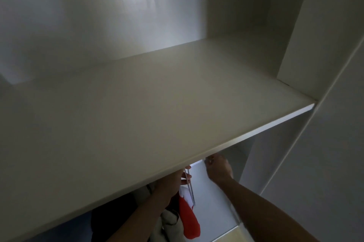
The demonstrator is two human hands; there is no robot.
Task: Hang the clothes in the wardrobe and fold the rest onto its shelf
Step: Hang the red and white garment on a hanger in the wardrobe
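Observation:
The wardrobe's pale shelf (157, 115) fills most of the view and has nothing on it. Just under its front edge my left hand (175, 180) grips the thin metal wire of a hanger (190, 188) that carries a red and white garment (190, 220). My right hand (218, 168) reaches up under the shelf edge, fingers curled around something hidden by the shelf. The rail itself is out of sight behind the shelf.
Dark and beige clothes (118, 218) hang below the shelf on the left. The wardrobe's white side panel (275, 153) and its door (325, 143) stand at the right. A strip of light floor (234, 234) shows at the bottom.

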